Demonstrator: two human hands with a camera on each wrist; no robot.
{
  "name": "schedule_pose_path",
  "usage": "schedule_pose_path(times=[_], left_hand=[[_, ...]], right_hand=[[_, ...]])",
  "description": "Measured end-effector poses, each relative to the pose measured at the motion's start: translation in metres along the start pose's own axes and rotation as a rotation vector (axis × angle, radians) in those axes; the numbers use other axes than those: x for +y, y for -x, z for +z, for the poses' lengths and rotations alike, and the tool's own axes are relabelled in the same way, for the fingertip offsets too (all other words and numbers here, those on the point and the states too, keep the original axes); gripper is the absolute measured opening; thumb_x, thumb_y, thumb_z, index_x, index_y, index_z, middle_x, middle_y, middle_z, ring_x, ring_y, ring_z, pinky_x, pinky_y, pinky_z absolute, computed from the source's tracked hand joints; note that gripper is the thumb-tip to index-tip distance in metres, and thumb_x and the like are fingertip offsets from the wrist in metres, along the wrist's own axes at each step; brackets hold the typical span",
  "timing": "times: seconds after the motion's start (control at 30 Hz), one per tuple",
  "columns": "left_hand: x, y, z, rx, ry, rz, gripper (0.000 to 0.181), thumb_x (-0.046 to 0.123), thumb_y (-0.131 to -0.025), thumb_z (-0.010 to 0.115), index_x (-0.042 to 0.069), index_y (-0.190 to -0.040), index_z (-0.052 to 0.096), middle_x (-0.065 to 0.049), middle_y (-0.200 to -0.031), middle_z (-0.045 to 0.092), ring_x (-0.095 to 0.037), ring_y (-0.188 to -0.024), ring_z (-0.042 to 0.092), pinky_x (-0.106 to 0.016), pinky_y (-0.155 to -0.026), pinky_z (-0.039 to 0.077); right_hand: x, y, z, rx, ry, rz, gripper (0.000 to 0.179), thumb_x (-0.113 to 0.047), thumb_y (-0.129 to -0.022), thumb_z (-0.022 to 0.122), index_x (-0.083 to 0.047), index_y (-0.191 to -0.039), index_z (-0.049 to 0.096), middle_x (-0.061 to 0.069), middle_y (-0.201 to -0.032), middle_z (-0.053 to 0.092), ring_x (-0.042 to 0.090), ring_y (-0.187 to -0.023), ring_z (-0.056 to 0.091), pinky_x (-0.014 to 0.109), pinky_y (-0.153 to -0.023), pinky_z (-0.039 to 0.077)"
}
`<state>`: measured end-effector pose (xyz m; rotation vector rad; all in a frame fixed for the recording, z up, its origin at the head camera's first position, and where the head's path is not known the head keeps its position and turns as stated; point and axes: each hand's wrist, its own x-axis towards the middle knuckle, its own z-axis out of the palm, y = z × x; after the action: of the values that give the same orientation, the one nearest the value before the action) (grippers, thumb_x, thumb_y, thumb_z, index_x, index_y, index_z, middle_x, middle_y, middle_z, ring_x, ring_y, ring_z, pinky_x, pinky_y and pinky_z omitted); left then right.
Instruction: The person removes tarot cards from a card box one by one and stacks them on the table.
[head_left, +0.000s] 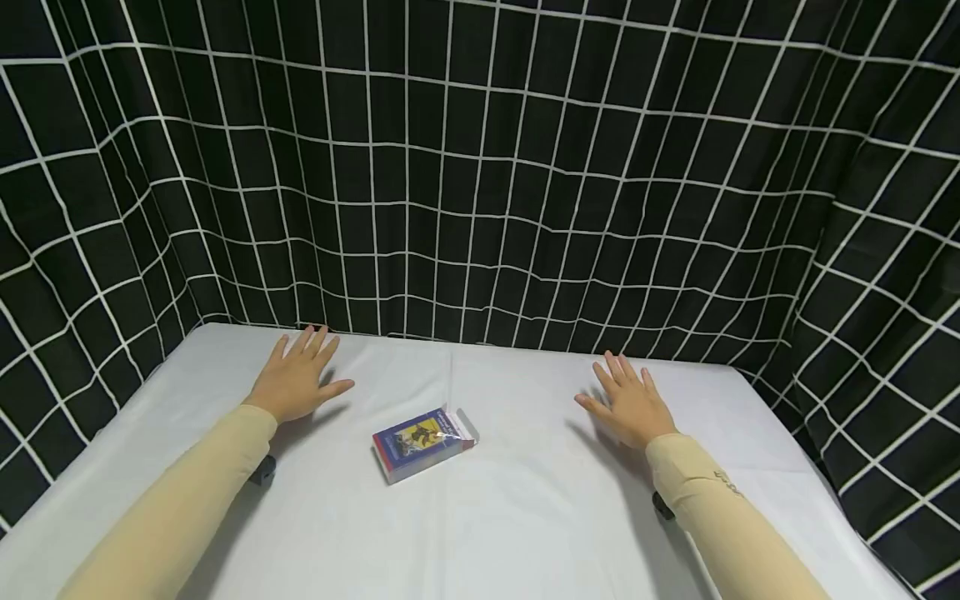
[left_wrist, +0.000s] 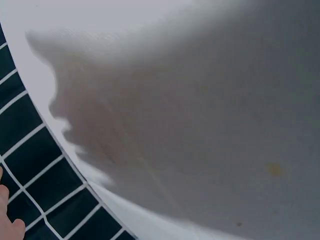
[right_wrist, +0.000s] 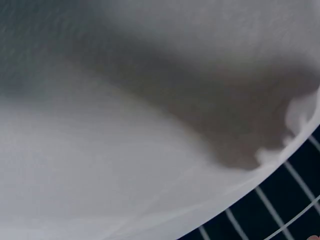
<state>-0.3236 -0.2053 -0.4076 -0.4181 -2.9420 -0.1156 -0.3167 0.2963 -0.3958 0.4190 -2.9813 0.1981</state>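
A small blue card box point(head_left: 420, 440) with a yellow picture on its face lies tilted on the white table, its end flap point(head_left: 462, 425) standing open at the right. To the left of the box, my left hand point(head_left: 294, 385) is held over the table with straight, spread fingers and nothing in it. My right hand point(head_left: 628, 406) is on the other side, farther from the box, its fingers likewise spread and holding nothing. Only some fingertips point(left_wrist: 11, 227) of the left hand show in the left wrist view; its shadow falls on the cloth.
A white cloth covers the table point(head_left: 510, 517). Black curtains point(head_left: 480, 167) with a white grid rise behind the table's far edge and along both sides. Dark wrist cameras sit under both sleeves point(head_left: 180, 492).
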Motion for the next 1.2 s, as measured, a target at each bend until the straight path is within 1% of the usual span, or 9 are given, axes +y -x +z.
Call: schedule_pose_path(times=[0.13,0.3,0.43,0.53,0.67,0.77,0.93,1.07,1.2], left_hand=[[0.003,0.006,0.000,0.009,-0.004,-0.006,0.085,0.060,-0.096,0.048,0.003,-0.155,0.028,-0.023,-0.163,0.023,-0.041,-0.152,0.017,-0.060,-0.122,0.011],[0.010,0.010,0.001,0.004,0.043,0.006,0.086,0.060,-0.095,0.049,0.000,-0.154,0.030,-0.023,-0.161,0.026,-0.041,-0.151,0.019,-0.060,-0.122,0.011],[0.016,0.013,0.004,-0.013,0.072,0.014,0.085,0.059,-0.095,0.050,0.000,-0.154,0.031,-0.023,-0.162,0.025,-0.042,-0.151,0.018,-0.061,-0.122,0.011],[0.019,0.013,0.005,-0.019,0.076,0.030,0.085,0.059,-0.095,0.051,0.002,-0.155,0.029,-0.022,-0.163,0.021,-0.041,-0.152,0.016,-0.061,-0.122,0.010],[0.022,0.012,0.007,-0.017,0.078,0.068,0.085,0.060,-0.095,0.051,0.005,-0.156,0.029,-0.020,-0.165,0.018,-0.040,-0.152,0.016,-0.062,-0.121,0.012],[0.025,0.012,0.009,-0.018,0.070,0.090,0.085,0.061,-0.094,0.052,0.005,-0.155,0.031,-0.019,-0.165,0.019,-0.040,-0.152,0.018,-0.061,-0.121,0.013],[0.032,0.011,0.008,-0.010,0.072,0.116,0.085,0.060,-0.093,0.053,0.006,-0.155,0.032,-0.018,-0.164,0.022,-0.039,-0.152,0.020,-0.061,-0.121,0.015],[0.039,0.013,0.007,-0.009,0.091,0.141,0.086,0.061,-0.093,0.053,0.006,-0.155,0.031,-0.017,-0.164,0.023,-0.039,-0.152,0.020,-0.061,-0.121,0.016],[0.049,0.016,0.006,-0.001,0.126,0.155,0.086,0.059,-0.093,0.056,0.003,-0.154,0.032,-0.018,-0.163,0.026,-0.039,-0.151,0.021,-0.061,-0.121,0.017]], right_hand=[[-0.009,0.000,0.004,0.002,-0.025,-0.037,0.079,-0.056,-0.098,0.047,0.000,-0.152,0.035,0.023,-0.164,0.019,0.043,-0.152,0.014,0.062,-0.121,0.008],[-0.020,-0.004,0.008,-0.009,-0.080,-0.041,0.079,-0.055,-0.098,0.048,0.001,-0.152,0.035,0.023,-0.164,0.018,0.042,-0.152,0.014,0.061,-0.122,0.008],[-0.025,-0.005,0.013,-0.028,-0.083,-0.057,0.080,-0.057,-0.097,0.048,-0.003,-0.154,0.033,0.023,-0.164,0.020,0.043,-0.151,0.017,0.060,-0.122,0.008],[-0.028,-0.004,0.015,-0.032,-0.072,-0.077,0.080,-0.058,-0.097,0.048,-0.005,-0.155,0.032,0.021,-0.163,0.022,0.042,-0.151,0.020,0.058,-0.123,0.008],[-0.031,-0.001,0.016,-0.019,-0.098,-0.107,0.080,-0.056,-0.096,0.052,-0.005,-0.154,0.033,0.020,-0.163,0.024,0.039,-0.151,0.022,0.055,-0.124,0.011],[-0.034,0.001,0.017,-0.010,-0.126,-0.119,0.080,-0.056,-0.095,0.054,-0.005,-0.154,0.035,0.019,-0.163,0.024,0.037,-0.151,0.025,0.054,-0.123,0.015],[-0.037,0.001,0.016,-0.010,-0.141,-0.123,0.079,-0.055,-0.095,0.054,-0.006,-0.154,0.034,0.018,-0.164,0.024,0.036,-0.151,0.025,0.053,-0.124,0.015],[-0.039,0.000,0.015,-0.019,-0.151,-0.116,0.079,-0.057,-0.095,0.054,-0.007,-0.154,0.035,0.017,-0.165,0.023,0.036,-0.151,0.025,0.052,-0.124,0.016],[-0.041,0.004,0.013,-0.035,-0.181,-0.105,0.080,-0.059,-0.094,0.054,-0.009,-0.154,0.036,0.015,-0.165,0.021,0.039,-0.151,0.024,0.052,-0.123,0.019]])
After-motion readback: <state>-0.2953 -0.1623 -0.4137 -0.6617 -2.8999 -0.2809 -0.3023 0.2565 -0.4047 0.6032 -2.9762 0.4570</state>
